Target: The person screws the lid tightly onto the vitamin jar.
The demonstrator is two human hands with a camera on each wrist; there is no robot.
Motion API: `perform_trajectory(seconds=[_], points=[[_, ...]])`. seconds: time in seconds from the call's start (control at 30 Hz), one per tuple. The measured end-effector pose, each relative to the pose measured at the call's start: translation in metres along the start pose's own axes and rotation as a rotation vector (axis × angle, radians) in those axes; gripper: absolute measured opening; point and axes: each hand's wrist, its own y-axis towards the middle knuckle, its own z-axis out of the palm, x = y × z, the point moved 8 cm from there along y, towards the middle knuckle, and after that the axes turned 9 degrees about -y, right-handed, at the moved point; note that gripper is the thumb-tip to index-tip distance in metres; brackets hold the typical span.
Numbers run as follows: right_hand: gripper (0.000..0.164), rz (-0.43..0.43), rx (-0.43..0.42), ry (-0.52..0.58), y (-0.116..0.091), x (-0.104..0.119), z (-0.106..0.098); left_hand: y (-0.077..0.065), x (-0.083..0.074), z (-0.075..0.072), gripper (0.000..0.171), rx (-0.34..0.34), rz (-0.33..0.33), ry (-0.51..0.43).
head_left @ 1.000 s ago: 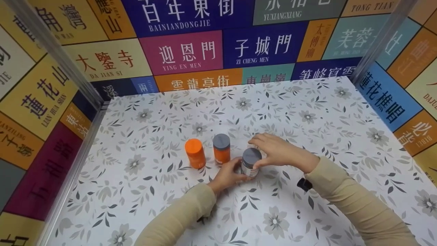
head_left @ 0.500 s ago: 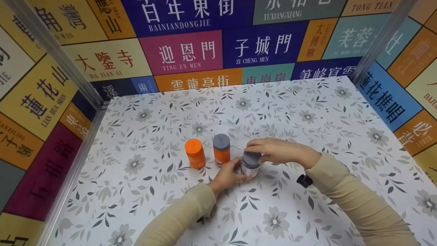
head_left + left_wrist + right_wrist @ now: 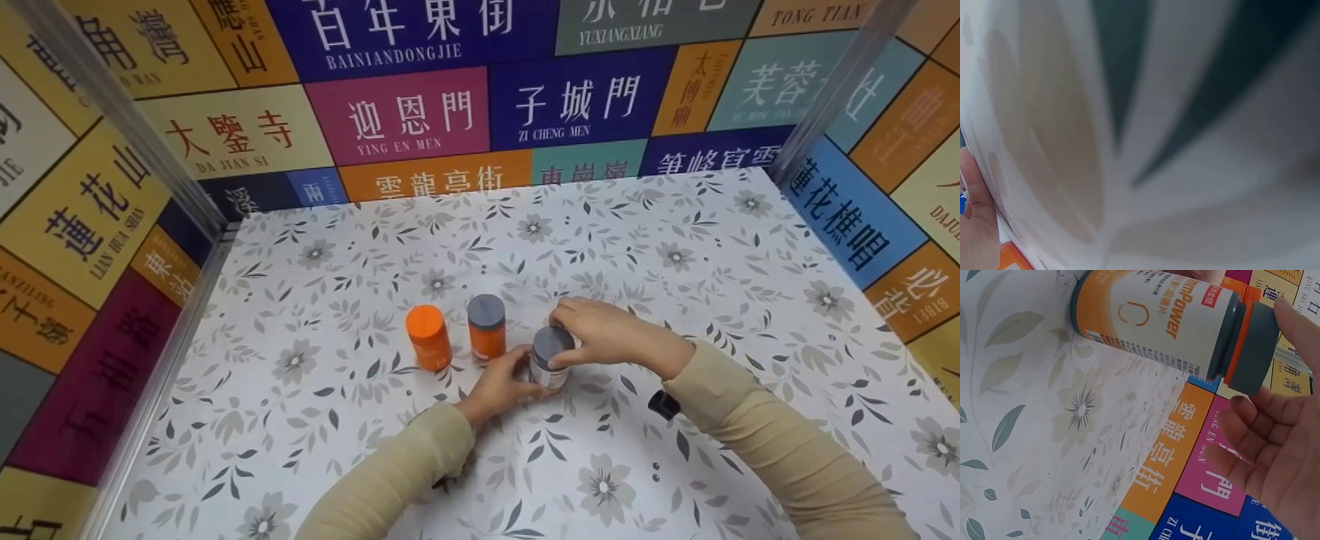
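Note:
A supplement bottle [image 3: 1157, 323] with a white and orange label stands upright on the table. My left hand [image 3: 496, 386] grips its body from the left, fingers and thumb around the sides. The thumb and index finger of my right hand [image 3: 611, 334] pinch the grey cap [image 3: 553, 345]. An orange ring [image 3: 1237, 351] shows under the cap in the right wrist view, where the other fingers curl loosely beside it. The left wrist view holds mostly blurred tablecloth, with part of my left hand [image 3: 979, 225] at the lower left edge.
Left of the held bottle stand an orange bottle with a grey cap [image 3: 487, 319] and an all-orange bottle [image 3: 429, 337]. A floral cloth [image 3: 600, 465] covers the table. Panels printed with large characters [image 3: 397, 112] rise behind it and at both sides.
My right hand first turned over the grey cap, then turned back and now pinches it again. The left hand and the bottles have stayed in place.

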Motion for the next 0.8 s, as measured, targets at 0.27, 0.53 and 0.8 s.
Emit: perform_trajectory(seconds=[0.27, 0.53, 0.8], points=[[0.066, 0.05, 0.002, -0.051, -0.001, -0.003, 0.001, -0.001, -0.003, 0.0, 0.063, -0.006, 0.015, -0.019], [0.06, -0.177, 0.09, 0.124, -0.009, 0.011, -0.005, -0.001, -0.004, 0.001, 0.061, -0.001, 0.027, -0.043], [0.05, -0.252, 0.095, 0.096, -0.009, 0.012, -0.007, -0.001, -0.002, 0.0, 0.061, 0.004, 0.026, -0.058]])
